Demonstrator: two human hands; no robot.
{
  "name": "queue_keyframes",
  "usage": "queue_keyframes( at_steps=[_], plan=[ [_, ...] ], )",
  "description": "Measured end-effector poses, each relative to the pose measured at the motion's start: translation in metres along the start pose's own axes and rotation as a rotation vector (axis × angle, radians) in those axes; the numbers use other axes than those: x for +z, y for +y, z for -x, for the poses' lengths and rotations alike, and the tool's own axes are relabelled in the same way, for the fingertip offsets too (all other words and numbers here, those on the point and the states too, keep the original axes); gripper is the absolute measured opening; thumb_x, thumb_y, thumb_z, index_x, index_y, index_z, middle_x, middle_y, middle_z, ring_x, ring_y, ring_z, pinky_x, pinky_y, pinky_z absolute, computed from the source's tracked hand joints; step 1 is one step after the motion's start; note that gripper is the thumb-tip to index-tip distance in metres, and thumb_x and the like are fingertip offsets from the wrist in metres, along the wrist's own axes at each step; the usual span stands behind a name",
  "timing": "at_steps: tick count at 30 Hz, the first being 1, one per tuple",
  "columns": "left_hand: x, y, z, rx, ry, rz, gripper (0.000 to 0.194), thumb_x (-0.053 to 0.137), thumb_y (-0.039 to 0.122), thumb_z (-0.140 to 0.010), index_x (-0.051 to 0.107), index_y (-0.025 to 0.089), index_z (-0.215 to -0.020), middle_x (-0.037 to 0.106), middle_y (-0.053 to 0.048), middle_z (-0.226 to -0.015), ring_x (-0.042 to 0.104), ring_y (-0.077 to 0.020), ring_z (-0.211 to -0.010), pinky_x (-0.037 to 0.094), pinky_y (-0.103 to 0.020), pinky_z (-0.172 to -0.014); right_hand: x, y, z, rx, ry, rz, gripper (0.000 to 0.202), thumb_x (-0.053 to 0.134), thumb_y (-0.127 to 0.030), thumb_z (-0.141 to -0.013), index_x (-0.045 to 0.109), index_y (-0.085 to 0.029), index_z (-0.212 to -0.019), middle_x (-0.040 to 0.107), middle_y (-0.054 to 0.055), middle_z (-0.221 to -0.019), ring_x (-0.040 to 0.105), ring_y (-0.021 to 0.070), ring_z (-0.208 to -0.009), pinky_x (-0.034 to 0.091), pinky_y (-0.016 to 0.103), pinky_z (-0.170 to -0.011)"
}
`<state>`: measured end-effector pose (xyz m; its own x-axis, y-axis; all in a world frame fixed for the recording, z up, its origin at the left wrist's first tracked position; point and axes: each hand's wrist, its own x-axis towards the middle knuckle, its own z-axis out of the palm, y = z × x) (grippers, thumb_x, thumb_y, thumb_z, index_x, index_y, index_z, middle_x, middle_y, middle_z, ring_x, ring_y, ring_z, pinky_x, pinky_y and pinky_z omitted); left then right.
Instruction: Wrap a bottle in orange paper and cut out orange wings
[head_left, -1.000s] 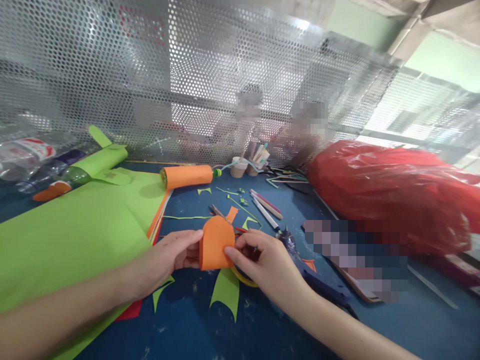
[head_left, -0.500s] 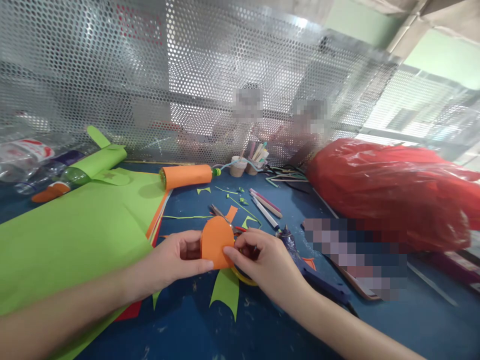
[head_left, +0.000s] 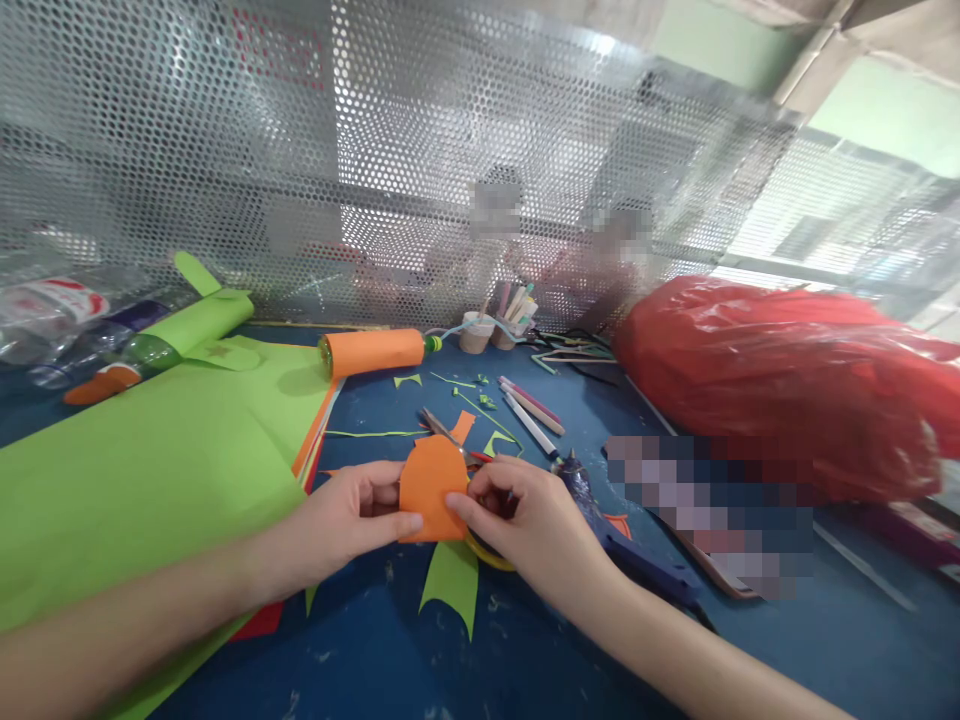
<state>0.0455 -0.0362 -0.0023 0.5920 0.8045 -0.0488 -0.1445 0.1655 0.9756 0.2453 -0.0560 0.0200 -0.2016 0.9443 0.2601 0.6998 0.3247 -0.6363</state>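
Note:
An orange paper piece (head_left: 433,488) with a rounded top and straight bottom edge is held between both hands. My left hand (head_left: 367,512) pinches its left edge, thumb in front. On its right edge, the thumb of my right hand (head_left: 517,508) presses the front, fingers curled behind. Scissors (head_left: 448,432) lie just behind the paper, their handles partly hidden by my right hand. Below the orange piece rests a green paper shape (head_left: 451,588) with a pointed, curved lower end. A yellow ring-shaped thing (head_left: 491,556) shows partly under my right hand.
Green sheets (head_left: 150,480) cover the left. Behind lie an orange-wrapped bottle (head_left: 375,352) and a green-wrapped bottle (head_left: 195,325). Markers (head_left: 531,425), a blue glue gun (head_left: 645,565) and a blurred flat object (head_left: 690,500) are right, near a red plastic bag (head_left: 780,390). Cups (head_left: 476,335) stand behind.
The orange paper has shifted very slightly left and down and looks turned a little, and my left thumb has moved slightly with it. Both hands still hold it.

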Motion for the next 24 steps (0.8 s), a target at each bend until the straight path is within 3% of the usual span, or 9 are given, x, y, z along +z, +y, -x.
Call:
queue_keyframes(
  at_steps=[5, 10, 16, 21, 24],
  plan=[
    [0.002, 0.001, 0.001, -0.008, 0.065, 0.0, 0.023, 0.07, 0.023, -0.082, 0.073, 0.022, -0.105, 0.077, -0.005, -0.103, 0.07, -0.018, -0.091, 0.052, -0.029, -0.086, -0.001, -0.001, -0.001, -0.008, -0.006, -0.055, 0.022, 0.067, -0.02, -0.079, 0.056, -0.019, -0.06, 0.05, -0.003, -0.061, 0.043, 0.0106, -0.053, 0.032, 0.023, -0.05],
    [-0.002, -0.002, 0.0, -0.042, 0.24, 0.25, 0.017, 0.065, 0.029, -0.086, 0.075, 0.02, -0.097, 0.077, -0.006, -0.098, 0.071, -0.0184, -0.088, 0.054, -0.027, -0.08, -0.008, -0.005, 0.001, -0.13, -0.111, -0.226, 0.007, 0.062, -0.013, -0.079, 0.062, -0.019, -0.077, 0.048, -0.004, -0.07, 0.047, 0.0106, -0.06, 0.038, 0.022, -0.056],
    [-0.003, 0.004, -0.002, -0.043, 0.251, 0.318, 0.022, 0.057, 0.026, -0.09, 0.071, 0.015, -0.103, 0.076, -0.01, -0.1, 0.071, -0.0196, -0.088, 0.053, -0.031, -0.083, -0.015, -0.012, 0.005, -0.203, -0.202, -0.232, 0.023, 0.054, 0.0, -0.074, 0.064, -0.019, -0.08, 0.047, -0.004, -0.067, 0.048, 0.0113, -0.064, 0.039, 0.021, -0.058],
    [-0.001, 0.004, -0.001, -0.02, 0.232, 0.293, 0.037, 0.07, 0.03, -0.082, 0.061, 0.02, -0.117, 0.073, -0.008, -0.1, 0.067, -0.0206, -0.094, 0.05, -0.034, -0.086, -0.017, -0.015, 0.007, -0.24, -0.304, -0.293, 0.032, 0.046, 0.007, -0.068, 0.06, -0.019, -0.079, 0.057, 0.0, -0.083, 0.058, 0.013, -0.078, 0.048, 0.022, -0.068],
    [0.001, 0.005, 0.001, -0.014, 0.29, 0.225, 0.049, 0.076, 0.027, -0.076, 0.057, 0.025, -0.121, 0.069, -0.002, -0.101, 0.063, -0.0172, -0.097, 0.047, -0.029, -0.087, -0.019, -0.015, 0.007, -0.285, -0.331, -0.295, 0.032, 0.044, 0.007, -0.067, 0.058, -0.019, -0.078, 0.058, 0.001, -0.086, 0.058, 0.0132, -0.08, 0.049, 0.023, -0.073]
  ],
)
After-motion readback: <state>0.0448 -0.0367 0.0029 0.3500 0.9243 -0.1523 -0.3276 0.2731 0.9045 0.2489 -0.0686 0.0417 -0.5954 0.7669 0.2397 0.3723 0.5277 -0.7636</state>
